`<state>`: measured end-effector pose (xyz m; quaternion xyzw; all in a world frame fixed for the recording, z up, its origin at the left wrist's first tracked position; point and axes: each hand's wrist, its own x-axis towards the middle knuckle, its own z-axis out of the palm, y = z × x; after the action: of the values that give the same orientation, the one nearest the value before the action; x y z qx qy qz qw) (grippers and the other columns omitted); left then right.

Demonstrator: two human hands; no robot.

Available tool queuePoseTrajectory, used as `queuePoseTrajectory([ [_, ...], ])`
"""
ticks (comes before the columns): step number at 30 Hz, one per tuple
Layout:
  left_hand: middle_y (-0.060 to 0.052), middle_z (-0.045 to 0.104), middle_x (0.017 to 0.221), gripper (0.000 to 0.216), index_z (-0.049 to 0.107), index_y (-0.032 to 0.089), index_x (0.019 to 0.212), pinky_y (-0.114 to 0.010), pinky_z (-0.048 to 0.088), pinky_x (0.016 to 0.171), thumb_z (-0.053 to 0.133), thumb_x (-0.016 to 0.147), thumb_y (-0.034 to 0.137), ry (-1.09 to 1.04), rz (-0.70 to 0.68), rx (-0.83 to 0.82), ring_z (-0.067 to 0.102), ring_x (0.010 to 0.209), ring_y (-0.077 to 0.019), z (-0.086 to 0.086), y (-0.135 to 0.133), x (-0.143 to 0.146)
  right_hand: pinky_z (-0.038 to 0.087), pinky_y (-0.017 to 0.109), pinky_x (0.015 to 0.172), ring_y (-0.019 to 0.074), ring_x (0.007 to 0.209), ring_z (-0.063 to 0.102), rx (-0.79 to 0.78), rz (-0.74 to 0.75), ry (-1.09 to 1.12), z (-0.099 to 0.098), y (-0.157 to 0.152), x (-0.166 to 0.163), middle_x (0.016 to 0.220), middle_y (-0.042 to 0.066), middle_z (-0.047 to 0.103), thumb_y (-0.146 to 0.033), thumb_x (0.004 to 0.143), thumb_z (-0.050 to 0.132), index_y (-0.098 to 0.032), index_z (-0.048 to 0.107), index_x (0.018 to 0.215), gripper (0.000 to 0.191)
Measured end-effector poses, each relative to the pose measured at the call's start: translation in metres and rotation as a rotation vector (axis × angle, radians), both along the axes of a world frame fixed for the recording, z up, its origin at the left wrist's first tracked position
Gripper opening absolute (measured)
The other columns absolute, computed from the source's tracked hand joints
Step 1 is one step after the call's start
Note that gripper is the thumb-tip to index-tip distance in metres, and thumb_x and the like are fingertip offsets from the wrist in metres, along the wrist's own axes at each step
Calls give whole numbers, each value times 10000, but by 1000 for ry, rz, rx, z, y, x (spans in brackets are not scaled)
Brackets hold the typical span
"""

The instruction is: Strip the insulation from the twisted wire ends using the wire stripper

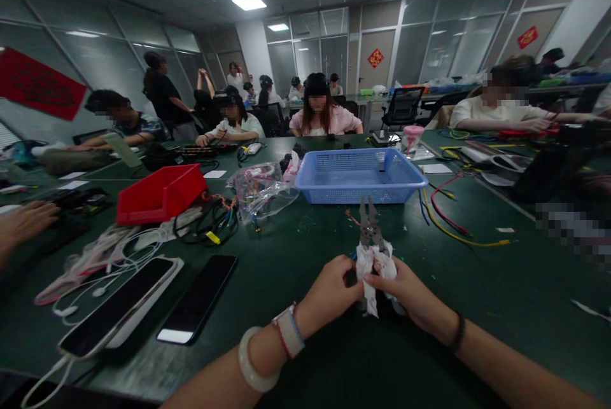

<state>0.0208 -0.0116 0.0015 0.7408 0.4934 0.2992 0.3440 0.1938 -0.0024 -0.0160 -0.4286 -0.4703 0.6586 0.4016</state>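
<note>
Two hands meet in front of the person, and the pliers are right between them. The metal head sticks up past the fingers and points away, toward the blue basket. Its two tips are a little bit apart. I cannot tell if they touch the basket, but they come very near its front side.

Crumpled white paper is wrapped around the handles, so most of the handles are hidden. The left hand is on the left side of the paper, with its fingers curled in and its thumb and fingertips pinching the edge. The right hand is on the other side. Its thumb lies across the front of the paper and presses down, and its other fingers go behind, where I cannot see them well. Both hands are nearly closed, with the paper and handles in the middle.

Small bits of copper wire lie just left of the pliers' head. Some colored wires curve on the green table to the right. A black phone lies to the left of the left hand.
</note>
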Motion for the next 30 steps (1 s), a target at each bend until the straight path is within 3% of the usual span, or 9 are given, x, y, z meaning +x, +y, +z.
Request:
queuePoseTrajectory([
  [7, -46, 539, 873, 141, 632, 129, 902, -251, 399, 657, 564, 801, 201, 31, -72, 27, 501, 770, -161, 4, -3, 0, 518, 363, 838, 225, 898, 660, 30, -18, -30, 2, 0, -2, 976, 78, 700, -373, 584, 825, -179, 607, 990, 500],
  [13, -48, 497, 972, 322, 591, 140, 1078, -252, 414, 695, 616, 788, 278, -24, -273, -57, 480, 805, -156, 10, -5, -3, 531, 337, 735, 224, 806, 664, 14, -138, -97, 7, 1, 2, 902, 73, 703, -400, 550, 832, -164, 611, 950, 514],
  [16, -27, 474, 908, 287, 603, 134, 1039, -245, 396, 670, 547, 862, 353, -73, -241, -115, 458, 756, -140, 9, -3, -3, 528, 331, 752, 222, 827, 663, 22, -148, -84, 9, 2, 3, 915, 71, 703, -395, 549, 834, -166, 616, 950, 511],
  [20, -2, 465, 840, 246, 620, 131, 895, -237, 366, 644, 640, 813, 362, -117, -148, -125, 441, 723, -128, 3, 0, -1, 534, 345, 766, 227, 835, 665, 16, -118, -44, 9, 1, 1, 926, 85, 703, -388, 550, 838, -164, 615, 957, 515],
  [30, -11, 515, 861, 273, 696, 134, 958, -244, 368, 664, 694, 771, 333, -293, -197, -214, 488, 747, -136, 0, 2, -2, 539, 363, 827, 230, 919, 668, -104, 62, 153, 15, -1, 14, 1024, 69, 699, -298, 602, 814, -203, 608, 1122, 567],
])
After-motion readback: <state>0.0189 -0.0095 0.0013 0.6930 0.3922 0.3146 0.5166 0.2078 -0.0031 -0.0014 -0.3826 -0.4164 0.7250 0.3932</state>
